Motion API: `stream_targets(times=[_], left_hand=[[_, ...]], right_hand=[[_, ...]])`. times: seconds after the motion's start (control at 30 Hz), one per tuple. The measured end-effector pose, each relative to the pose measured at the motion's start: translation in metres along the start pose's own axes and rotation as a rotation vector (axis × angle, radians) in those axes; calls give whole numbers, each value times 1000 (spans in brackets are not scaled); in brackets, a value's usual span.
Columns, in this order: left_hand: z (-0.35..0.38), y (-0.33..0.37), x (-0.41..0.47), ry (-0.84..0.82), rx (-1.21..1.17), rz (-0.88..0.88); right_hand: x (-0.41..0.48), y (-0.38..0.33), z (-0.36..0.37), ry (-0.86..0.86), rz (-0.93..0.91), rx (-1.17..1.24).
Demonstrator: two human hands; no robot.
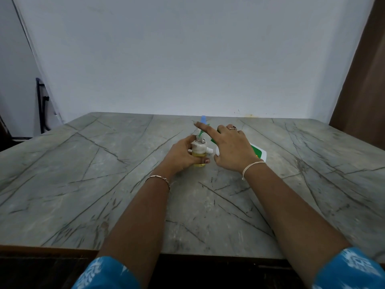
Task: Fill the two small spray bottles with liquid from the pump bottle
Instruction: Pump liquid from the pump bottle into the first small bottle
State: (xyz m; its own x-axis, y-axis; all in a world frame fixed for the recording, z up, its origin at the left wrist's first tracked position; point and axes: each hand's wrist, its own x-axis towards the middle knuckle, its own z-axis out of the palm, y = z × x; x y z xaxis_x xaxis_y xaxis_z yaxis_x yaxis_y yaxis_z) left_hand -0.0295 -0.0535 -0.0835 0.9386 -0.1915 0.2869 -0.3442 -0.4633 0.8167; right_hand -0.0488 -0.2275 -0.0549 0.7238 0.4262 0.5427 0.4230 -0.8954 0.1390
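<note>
**Item under handling.** A small spray bottle (199, 152) is held upright on the table (104, 163) by the left hand (181, 157), whose fingers and thumb are curled round its body. The neck (199, 139) is uncapped, and yellow liquid is seen in the lower part.

**Source.** The pump bottle (258, 152), white with a green label, is just to the right of the spray bottle and appears tilted toward it. It is covered by the right hand (231, 147), which is judged to be gripping it, with the index finger held out straight. The white nozzle (210, 151) is beside the spray bottle's shoulder, below the neck.

**Other items.** A blue-topped item (203, 119) stands just behind the spray bottle, largely hidden. It is possibly the second bottle, but this cannot be confirmed.

**Recommendation.** Filling is judged to be under way.
- The nozzle should be raised and centred over the open neck before any stroke is made.
- Short, slow strokes are advised.
- The spray bottle should be kept pressed to the table.
- The level should be watched so that room is left for the sprayer.
</note>
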Motion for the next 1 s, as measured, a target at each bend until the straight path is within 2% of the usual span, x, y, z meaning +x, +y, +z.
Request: stream_targets(times=[0.33,0.73,1.0], left_hand=[[0,0,1,-8,5,-5],[-1,2,-2,-4,12,3],[0,0,0,-2,16,8]], right_hand=[[3,0,-5,-67,11,-21],[9,-9,2,13,49,-40],[3,-5,-2,-14,33,-45]])
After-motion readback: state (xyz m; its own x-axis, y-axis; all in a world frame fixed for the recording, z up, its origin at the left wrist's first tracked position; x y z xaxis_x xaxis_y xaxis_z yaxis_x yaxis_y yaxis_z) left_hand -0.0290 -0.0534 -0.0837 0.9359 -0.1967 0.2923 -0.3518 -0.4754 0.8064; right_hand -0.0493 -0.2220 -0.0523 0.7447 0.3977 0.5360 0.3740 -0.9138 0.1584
